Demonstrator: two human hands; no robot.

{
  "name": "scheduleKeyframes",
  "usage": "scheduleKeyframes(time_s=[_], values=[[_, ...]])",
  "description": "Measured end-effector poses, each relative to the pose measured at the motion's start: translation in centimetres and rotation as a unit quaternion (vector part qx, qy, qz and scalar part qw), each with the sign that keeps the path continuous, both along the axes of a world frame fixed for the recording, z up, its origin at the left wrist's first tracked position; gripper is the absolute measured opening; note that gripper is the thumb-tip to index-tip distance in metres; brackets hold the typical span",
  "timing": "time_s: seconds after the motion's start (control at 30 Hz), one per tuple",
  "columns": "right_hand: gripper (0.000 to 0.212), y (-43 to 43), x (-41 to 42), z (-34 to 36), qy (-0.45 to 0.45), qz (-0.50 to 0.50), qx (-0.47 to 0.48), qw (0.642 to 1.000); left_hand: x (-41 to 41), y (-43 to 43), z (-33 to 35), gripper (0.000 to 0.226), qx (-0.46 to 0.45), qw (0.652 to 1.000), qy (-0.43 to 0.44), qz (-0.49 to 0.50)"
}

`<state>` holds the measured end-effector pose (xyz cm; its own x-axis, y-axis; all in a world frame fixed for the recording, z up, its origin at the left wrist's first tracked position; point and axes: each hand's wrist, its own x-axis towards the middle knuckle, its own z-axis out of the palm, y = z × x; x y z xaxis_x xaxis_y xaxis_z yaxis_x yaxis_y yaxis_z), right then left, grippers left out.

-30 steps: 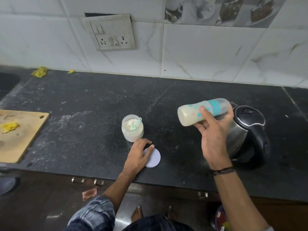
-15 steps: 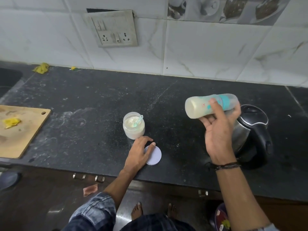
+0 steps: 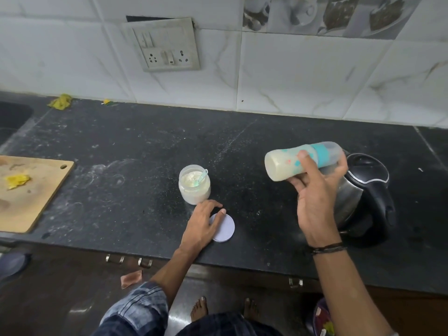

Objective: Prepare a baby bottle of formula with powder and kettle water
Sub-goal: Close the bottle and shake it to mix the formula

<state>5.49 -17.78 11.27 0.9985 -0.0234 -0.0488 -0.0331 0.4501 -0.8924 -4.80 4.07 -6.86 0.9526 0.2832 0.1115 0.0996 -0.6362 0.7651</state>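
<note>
My right hand (image 3: 315,197) grips a baby bottle (image 3: 288,163) with a teal collar and clear cap, held on its side in the air, base pointing left. The bottle is full of milky liquid. Behind that hand stands a steel and black kettle (image 3: 366,180), lid closed. An open jar of formula powder (image 3: 194,187) with a small clear scoop stuck in it sits mid-counter. My left hand (image 3: 202,226) rests on the counter just in front of the jar, fingers lying over the jar's white round lid (image 3: 226,229).
The black stone counter (image 3: 121,166) carries a wooden cutting board (image 3: 26,197) with a yellow scrap at the left edge. A sink corner (image 3: 9,117) shows far left. Wall sockets (image 3: 167,49) sit on the tiled backsplash. Bare feet and floor lie below the counter edge.
The bottle in my right hand has shifted slightly between frames, staying on its side near the kettle. My left hand stays on the lid.
</note>
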Motion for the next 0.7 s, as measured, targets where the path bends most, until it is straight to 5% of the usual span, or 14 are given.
scheduleKeyframes(time_s=[0.13, 0.27, 0.4, 0.53, 0.7], values=[[0.085, -0.07, -0.23, -0.14, -0.012, 0.077, -0.082, 0.994, -0.09, 0.12, -0.17, 0.034, 0.003, 1.0, -0.006, -0.005], [0.094, 0.24, 0.07, 0.21, 0.006, -0.009, -0.012, 1.0, 0.0, -0.05, -0.01, 0.032, 0.0, 1.0, -0.004, -0.001], [0.089, 0.08, 0.08, 0.07, -0.012, 0.073, -0.087, 0.993, -0.14, 0.12, -0.11, 0.031, 0.0, 1.0, -0.004, -0.006], [0.097, -0.09, 0.63, 0.4, -0.004, -0.013, -0.015, 1.0, 0.0, -0.01, 0.01, 0.029, -0.001, 1.0, -0.001, -0.004], [0.094, -0.36, 0.26, 0.29, -0.019, 0.037, -0.072, 0.997, -0.04, 0.09, 0.02, 0.032, -0.002, 1.0, 0.001, -0.007]])
